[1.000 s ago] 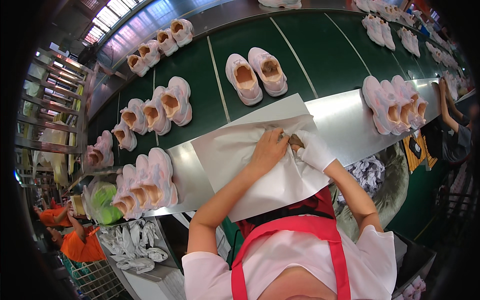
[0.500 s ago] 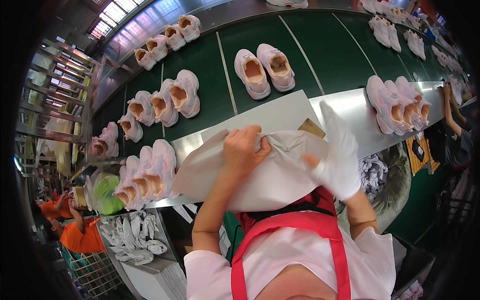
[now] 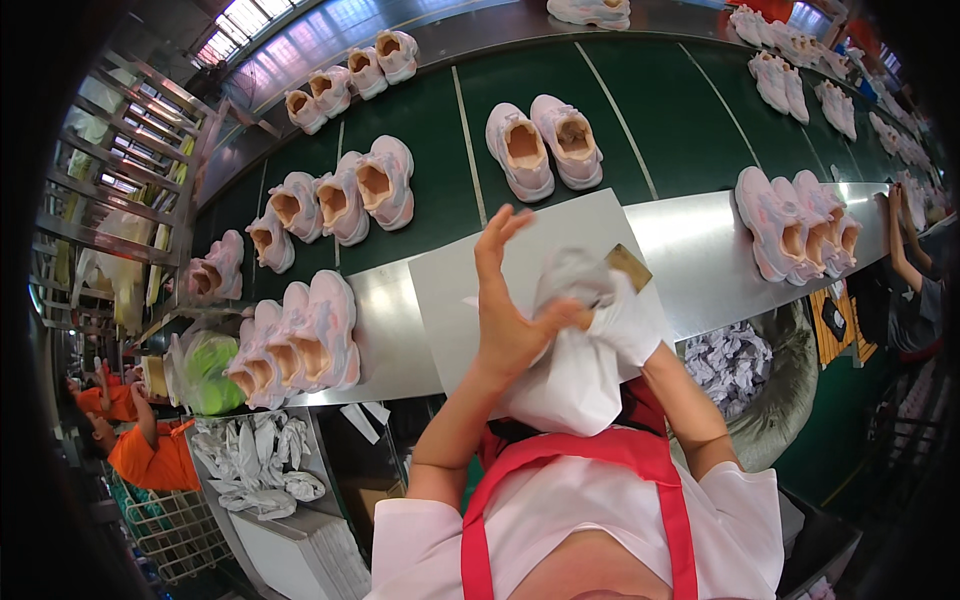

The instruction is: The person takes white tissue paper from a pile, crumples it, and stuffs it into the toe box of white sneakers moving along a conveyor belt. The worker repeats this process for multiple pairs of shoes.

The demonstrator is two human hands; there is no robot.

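Observation:
A white sheet of tissue paper (image 3: 572, 385) is bunched up in front of my apron, its crumpled top blurred by motion. My right hand (image 3: 632, 322), in a white glove with the thumb tip bare, grips the bunched paper. Bare and raised on the paper's left side is my left hand (image 3: 508, 310), its fingers spread, the thumb close to the paper. Whether that thumb touches the paper I cannot tell. Under both hands lies a flat stack of white sheets (image 3: 440, 300) on the metal ledge, with a small brown block (image 3: 628, 266) on its right part.
A pair of pale pink sneakers (image 3: 530, 158) stands on the green conveyor belt (image 3: 430, 110) ahead. More sneakers (image 3: 325, 335) line the ledge at left, others (image 3: 765, 225) at right. Crumpled paper fills a sack (image 3: 790, 410) at right and a bin (image 3: 262, 455) at left. Co-workers in orange (image 3: 155, 460) are far left.
The paper was spread wide between my hands and is now bunched into a narrow bundle. My left hand has let go and opened; my right hand has moved inward and down onto the paper.

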